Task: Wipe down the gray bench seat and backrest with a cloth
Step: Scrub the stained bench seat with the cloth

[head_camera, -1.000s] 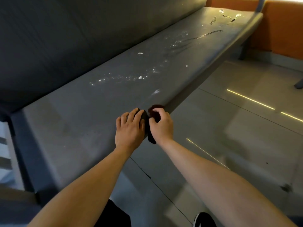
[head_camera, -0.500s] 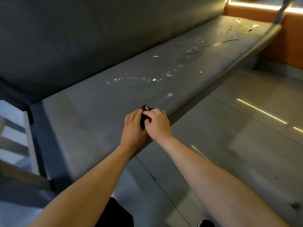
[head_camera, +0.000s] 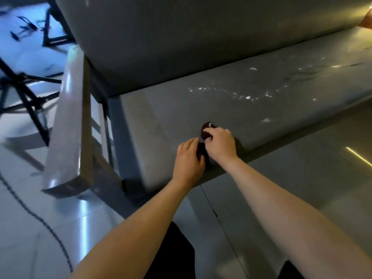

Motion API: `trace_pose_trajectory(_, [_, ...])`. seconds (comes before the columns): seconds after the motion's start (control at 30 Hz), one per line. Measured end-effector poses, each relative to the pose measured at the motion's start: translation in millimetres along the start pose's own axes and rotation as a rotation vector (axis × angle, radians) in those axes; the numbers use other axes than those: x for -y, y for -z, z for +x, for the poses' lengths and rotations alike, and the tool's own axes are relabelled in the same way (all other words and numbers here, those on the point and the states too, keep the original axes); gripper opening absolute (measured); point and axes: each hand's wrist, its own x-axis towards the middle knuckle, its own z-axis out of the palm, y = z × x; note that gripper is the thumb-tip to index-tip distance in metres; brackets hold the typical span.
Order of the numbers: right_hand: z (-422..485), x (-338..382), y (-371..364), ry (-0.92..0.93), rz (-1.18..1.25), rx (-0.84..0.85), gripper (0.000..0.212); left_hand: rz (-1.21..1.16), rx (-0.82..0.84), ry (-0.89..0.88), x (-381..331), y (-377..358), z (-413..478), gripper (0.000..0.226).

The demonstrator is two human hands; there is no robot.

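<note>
The gray bench seat (head_camera: pixel 171 113) runs from the centre to the upper right, with its backrest (head_camera: pixel 181 37) above it. White specks and streaks (head_camera: pixel 241 95) lie on the seat further right. A small dark maroon cloth (head_camera: pixel 205 131) sits bunched near the seat's front edge. My right hand (head_camera: pixel 220 142) grips its upper part. My left hand (head_camera: pixel 188 161) presses on its lower part, just left of the right hand. Most of the cloth is hidden under both hands.
A gray metal armrest or railing (head_camera: pixel 70 121) stands at the bench's left end. Black chair or stand legs (head_camera: pixel 26 91) are at the far left. A dark cable (head_camera: pixel 40 220) lies on the pale floor. Tiled floor (head_camera: pixel 302 178) with a light strip (head_camera: pixel 358 156) is right of the bench.
The view has swung left, showing the bench's left end and railing. Both hands with the cloth have shifted left along the seat's front edge, and the hands have spread slightly apart.
</note>
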Motion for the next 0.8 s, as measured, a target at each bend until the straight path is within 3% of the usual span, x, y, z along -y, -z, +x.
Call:
trace_pose_trajectory(0.2, [-11.4, 46.4, -20.5, 0.113, 0.186, 0.183, 0.038, -0.201, -0.118, 0.077, 19.4, 13.2, -17.6, 0.056])
trace_pose_trajectory(0.4, [-8.4, 61.0, -22.1, 0.008, 0.711, 0.526, 0.039, -0.215, -0.12, 0.154, 28.1, 25.2, -13.3, 0.069])
trace_pose_trajectory(0.47, [-5.5, 61.4, -28.4, 0.009, 0.656, 0.462, 0.036, -0.106, -0.102, 0.082, 34.9, 32.4, -12.0, 0.073])
trace_pose_trajectory(0.53, [-5.8, 55.6, -36.1, 0.028, 0.429, 0.237, 0.035, -0.003, -0.15, 0.037, 44.8, 44.4, -6.7, 0.061])
trace_pose_trajectory(0.6, [-11.8, 47.0, -42.5, 0.133, 0.19, 0.074, 0.034, 0.052, -0.229, 0.098, 60.2, 57.9, 0.9, 0.05])
trace_pose_trajectory(0.7, [-18.5, 39.4, -50.2, 0.256, 0.083, 0.015, 0.033, 0.029, -0.23, 0.346, 81.5, 68.6, 9.7, 0.045])
trace_pose_trajectory(0.8, [-15.9, 40.1, -48.2, 0.196, 0.116, -0.004, 0.032, 0.023, -0.187, 0.336, 72.9, 58.5, 2.3, 0.04])
